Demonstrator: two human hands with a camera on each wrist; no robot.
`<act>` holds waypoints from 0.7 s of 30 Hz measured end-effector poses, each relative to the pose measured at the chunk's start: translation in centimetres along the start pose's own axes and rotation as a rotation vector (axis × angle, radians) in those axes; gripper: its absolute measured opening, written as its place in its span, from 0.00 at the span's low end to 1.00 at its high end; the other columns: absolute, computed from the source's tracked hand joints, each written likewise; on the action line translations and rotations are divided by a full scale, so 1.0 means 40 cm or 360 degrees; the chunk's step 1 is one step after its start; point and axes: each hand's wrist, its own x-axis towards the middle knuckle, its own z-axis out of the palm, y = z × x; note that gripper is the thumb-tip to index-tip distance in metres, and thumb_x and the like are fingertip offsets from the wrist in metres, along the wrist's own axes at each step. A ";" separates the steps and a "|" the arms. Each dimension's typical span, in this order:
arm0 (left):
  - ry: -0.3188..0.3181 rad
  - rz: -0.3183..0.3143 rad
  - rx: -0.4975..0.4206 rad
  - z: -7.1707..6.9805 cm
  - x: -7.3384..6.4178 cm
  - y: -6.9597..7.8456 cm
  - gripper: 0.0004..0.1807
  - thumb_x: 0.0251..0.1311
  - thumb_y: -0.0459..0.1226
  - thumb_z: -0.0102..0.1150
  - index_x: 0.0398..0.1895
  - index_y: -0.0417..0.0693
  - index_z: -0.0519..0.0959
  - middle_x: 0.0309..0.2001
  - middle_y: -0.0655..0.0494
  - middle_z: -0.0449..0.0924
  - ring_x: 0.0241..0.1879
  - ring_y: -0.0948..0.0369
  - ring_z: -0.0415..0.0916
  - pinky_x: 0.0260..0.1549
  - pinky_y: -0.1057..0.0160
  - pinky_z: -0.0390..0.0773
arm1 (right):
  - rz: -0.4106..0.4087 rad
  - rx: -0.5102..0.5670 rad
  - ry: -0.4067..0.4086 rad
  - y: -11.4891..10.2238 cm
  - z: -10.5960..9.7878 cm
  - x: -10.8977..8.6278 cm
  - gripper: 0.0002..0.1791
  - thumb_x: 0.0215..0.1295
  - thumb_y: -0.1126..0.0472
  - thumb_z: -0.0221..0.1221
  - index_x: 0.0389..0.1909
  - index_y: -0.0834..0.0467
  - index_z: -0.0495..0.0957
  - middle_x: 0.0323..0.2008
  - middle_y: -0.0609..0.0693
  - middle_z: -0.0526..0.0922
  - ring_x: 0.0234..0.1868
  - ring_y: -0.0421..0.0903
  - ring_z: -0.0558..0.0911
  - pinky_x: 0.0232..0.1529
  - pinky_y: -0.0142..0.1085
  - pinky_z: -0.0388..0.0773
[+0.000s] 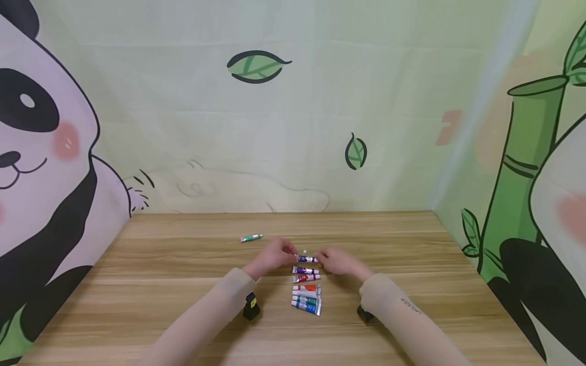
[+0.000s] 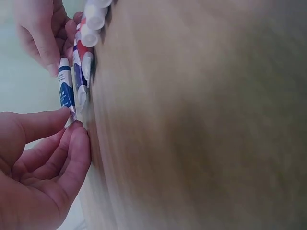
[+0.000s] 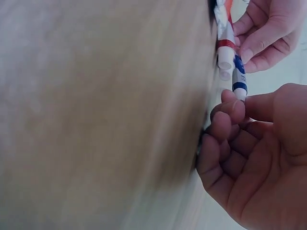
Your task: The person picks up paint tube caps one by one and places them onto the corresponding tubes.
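A dark blue paint tube [image 1: 306, 259] is held between both hands. My left hand [image 1: 277, 253] pinches its flat crimped end, thumb against fingertips, as the left wrist view shows. At the other end, my right hand [image 1: 338, 260] pinches the white cap [image 3: 240, 93] between thumb and finger. Just on the near side lies a purple paint tube [image 1: 305, 270], followed by a red paint tube [image 1: 306, 278]. Closer to me, an orange-banded tube [image 1: 305, 288], a green tube [image 1: 304, 300] and a blue tube [image 1: 305, 307] sit in a tight group.
Another green paint tube [image 1: 251, 238] lies apart at the back left of the wooden table [image 1: 183, 295]. A small white piece [image 1: 304, 251] shows just beyond the held tube. Behind the table hangs a panda-printed cloth [image 1: 311, 101].
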 end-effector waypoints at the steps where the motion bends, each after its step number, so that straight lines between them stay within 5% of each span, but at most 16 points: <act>1: -0.0003 0.0004 0.0007 0.000 -0.001 0.000 0.05 0.58 0.26 0.65 0.37 0.32 0.83 0.28 0.51 0.81 0.25 0.64 0.72 0.26 0.70 0.72 | -0.0003 -0.0016 -0.0001 0.003 0.003 0.003 0.21 0.83 0.56 0.43 0.28 0.57 0.76 0.19 0.46 0.72 0.19 0.41 0.69 0.23 0.34 0.68; 21: -0.0041 -0.0051 0.0173 0.005 0.005 -0.002 0.03 0.59 0.29 0.67 0.35 0.37 0.84 0.30 0.54 0.82 0.29 0.62 0.75 0.31 0.66 0.76 | 0.0029 -0.0193 0.0040 0.000 0.007 0.016 0.20 0.81 0.56 0.46 0.27 0.55 0.77 0.22 0.47 0.74 0.24 0.43 0.72 0.29 0.37 0.71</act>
